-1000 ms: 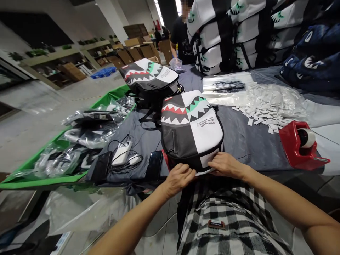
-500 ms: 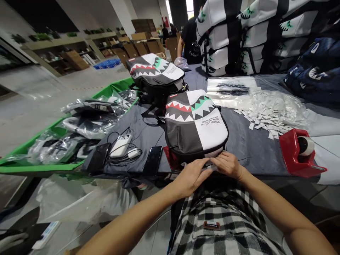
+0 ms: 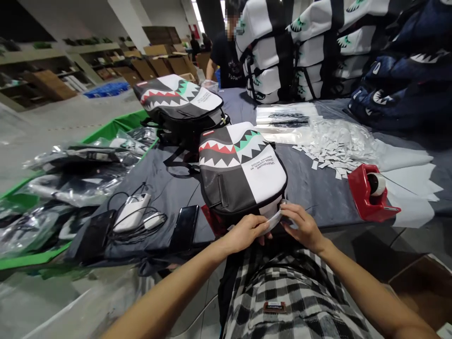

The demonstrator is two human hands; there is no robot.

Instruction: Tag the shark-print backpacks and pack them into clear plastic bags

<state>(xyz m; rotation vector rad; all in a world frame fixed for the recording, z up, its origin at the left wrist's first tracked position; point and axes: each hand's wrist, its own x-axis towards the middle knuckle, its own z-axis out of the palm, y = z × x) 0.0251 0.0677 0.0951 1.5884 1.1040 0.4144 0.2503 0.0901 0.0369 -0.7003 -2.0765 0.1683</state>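
Note:
A black, grey and white backpack [image 3: 243, 174] with a shark-mouth print lies in front of me at the table's near edge. At its near lower side, a thin whitish strip [image 3: 272, 222] runs between my two hands. My left hand [image 3: 247, 231] is closed on the strip's left part, thumb and fingers pinched together. The right end is pinched by my right hand [image 3: 301, 227], close to the bag's bottom right corner. What the strip is made of, I cannot tell. A second backpack [image 3: 180, 103] of the same print lies behind, to the left.
A red tape dispenser [image 3: 369, 195] stands at right, near a pile of small white tags [image 3: 339, 146]. A phone [image 3: 185, 226] and a white power bank [image 3: 132, 212] with cables lie left. Stacked bags [image 3: 268, 61] rise behind; a co-worker [image 3: 226, 56] stands across the table.
The view has swung right, so things appear further left. My hands have moved slightly apart, and more of the whitish strip shows between them. The backpack stays at the table edge.

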